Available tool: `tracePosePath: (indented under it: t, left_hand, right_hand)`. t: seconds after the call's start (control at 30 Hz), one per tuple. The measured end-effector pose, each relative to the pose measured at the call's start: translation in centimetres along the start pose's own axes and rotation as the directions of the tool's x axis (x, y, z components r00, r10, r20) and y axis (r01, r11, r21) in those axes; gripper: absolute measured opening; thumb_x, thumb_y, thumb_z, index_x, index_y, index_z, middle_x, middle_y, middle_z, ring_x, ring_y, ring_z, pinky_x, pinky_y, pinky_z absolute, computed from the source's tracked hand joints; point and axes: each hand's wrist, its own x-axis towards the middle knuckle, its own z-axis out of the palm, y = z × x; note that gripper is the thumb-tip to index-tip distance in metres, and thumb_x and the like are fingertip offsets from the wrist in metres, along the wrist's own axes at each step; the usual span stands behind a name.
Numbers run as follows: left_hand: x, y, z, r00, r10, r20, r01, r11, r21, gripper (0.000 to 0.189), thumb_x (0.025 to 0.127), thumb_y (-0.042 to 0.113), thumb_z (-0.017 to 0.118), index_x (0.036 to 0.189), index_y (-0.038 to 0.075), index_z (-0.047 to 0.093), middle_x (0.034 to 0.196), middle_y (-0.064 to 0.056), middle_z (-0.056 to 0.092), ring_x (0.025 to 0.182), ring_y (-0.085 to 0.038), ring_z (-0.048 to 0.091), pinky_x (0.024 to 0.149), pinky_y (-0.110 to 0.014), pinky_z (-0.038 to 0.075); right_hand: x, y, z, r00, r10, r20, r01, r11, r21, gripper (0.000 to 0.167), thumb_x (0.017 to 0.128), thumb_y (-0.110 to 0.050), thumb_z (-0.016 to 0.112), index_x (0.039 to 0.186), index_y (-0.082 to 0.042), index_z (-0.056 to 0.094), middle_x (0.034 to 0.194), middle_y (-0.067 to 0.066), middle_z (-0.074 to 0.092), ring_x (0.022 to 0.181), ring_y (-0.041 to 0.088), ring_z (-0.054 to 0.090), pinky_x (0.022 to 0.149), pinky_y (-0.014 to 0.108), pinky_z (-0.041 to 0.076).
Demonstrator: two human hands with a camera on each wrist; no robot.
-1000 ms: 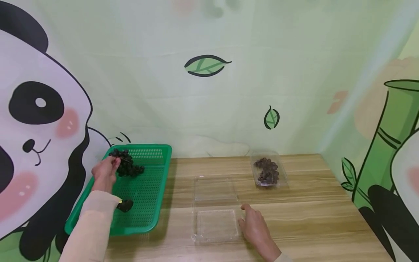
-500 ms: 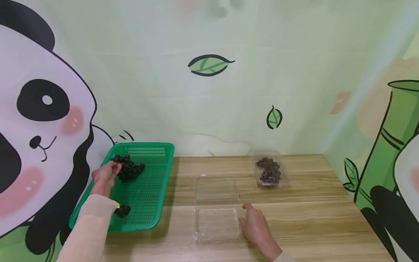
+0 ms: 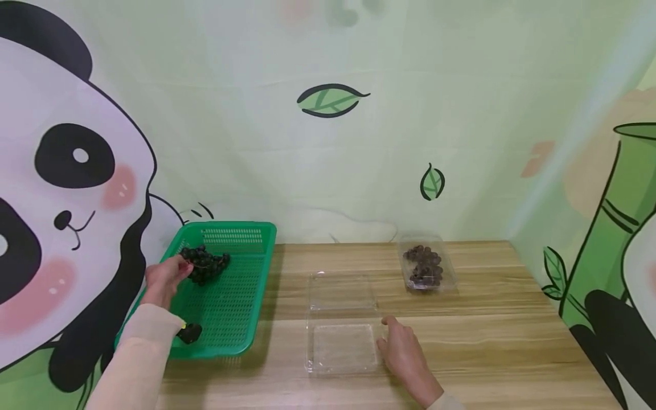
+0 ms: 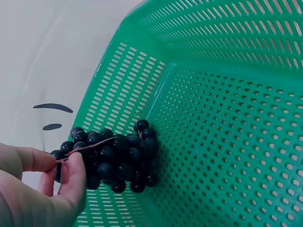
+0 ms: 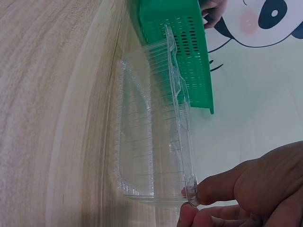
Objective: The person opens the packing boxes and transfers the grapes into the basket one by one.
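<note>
My left hand [image 3: 165,279] reaches over the left side of a green plastic basket [image 3: 225,322]. Its thumb and fingers pinch the thin reddish stem [image 4: 90,145] of a bunch of dark grapes [image 4: 120,158], which lies against the basket's slotted wall. On the table, an empty clear plastic clamshell box [image 3: 343,347] lies with its lid folded back. At that box's right side, my right hand [image 3: 407,359] pinches the rim [image 5: 182,118] at a corner, thumb on one face and fingers on the other.
A second clear box [image 3: 448,273] holding dark grapes [image 3: 424,266] stands at the back right of the wooden table [image 3: 492,336]. Behind is a printed panda cloth [image 3: 246,131]. A small dark object [image 3: 190,333] with a yellow bit shows beside the left cuff.
My left hand has dipped slightly within the basket, and the bunch of grapes sits lower and more bunched together. The right hand stays at the box's rim. The head view has shifted a little.
</note>
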Motion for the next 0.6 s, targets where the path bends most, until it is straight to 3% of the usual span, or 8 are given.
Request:
tracePosePath:
  t: [0.2,0.33,0.43,0.53,0.6]
  left_hand:
    - [-0.1,-0.1,-0.7,1.0,-0.004,0.003,0.003,0.99,0.139,0.01,0.093,-0.004,0.052,0.101,0.0,0.052,0.072,-0.003,0.059,0.06,-0.009,0.065,0.064,-0.023,0.059]
    - [-0.3,0.0,-1.4,0.999,0.029,0.044,-0.041,0.959,0.281,0.011,0.091,-0.003,0.055,0.1,-0.001,0.05,0.073,-0.004,0.059,0.06,-0.01,0.065,0.059,-0.023,0.058]
    - [-0.7,0.1,-1.8,0.994,0.077,0.078,-0.104,0.895,0.435,0.013,0.087,-0.002,0.056,0.098,-0.003,0.049,0.069,-0.003,0.06,0.056,-0.009,0.063,0.053,-0.025,0.055]
    - [-1.2,0.0,-2.0,0.987,0.13,0.095,-0.161,0.791,0.591,0.011,0.084,0.002,0.056,0.093,-0.004,0.054,0.061,-0.001,0.061,0.051,-0.008,0.061,0.051,-0.026,0.051]
    - [-1.4,-0.1,-2.1,0.983,0.151,0.103,-0.181,0.736,0.652,0.008,0.086,0.005,0.055,0.089,-0.003,0.056,0.059,0.0,0.06,0.05,-0.009,0.06,0.053,-0.028,0.049]
  right_hand:
    - [0.0,0.0,0.0,1.0,0.001,-0.008,-0.001,1.0,-0.001,0.035,0.082,0.002,0.08,0.112,0.007,0.064,0.08,0.026,0.069,0.068,0.036,0.068,0.058,0.05,0.054]
    - [-0.1,0.0,0.1,1.0,-0.003,-0.011,0.003,1.0,-0.002,0.034,0.081,0.001,0.08,0.111,0.007,0.064,0.079,0.026,0.069,0.068,0.037,0.068,0.057,0.051,0.053]
    - [-0.1,0.0,0.1,1.0,-0.007,-0.015,0.007,1.0,-0.004,0.034,0.081,0.001,0.08,0.111,0.007,0.064,0.078,0.025,0.068,0.067,0.036,0.067,0.057,0.05,0.053]
    - [-0.1,0.1,0.1,1.0,-0.009,-0.022,0.009,1.0,-0.005,0.034,0.081,0.002,0.08,0.111,0.006,0.064,0.078,0.025,0.068,0.067,0.036,0.068,0.057,0.05,0.054]
    - [-0.1,0.1,0.1,1.0,-0.012,-0.023,0.012,1.0,-0.007,0.034,0.081,0.002,0.08,0.111,0.006,0.064,0.078,0.025,0.069,0.068,0.038,0.069,0.058,0.051,0.054]
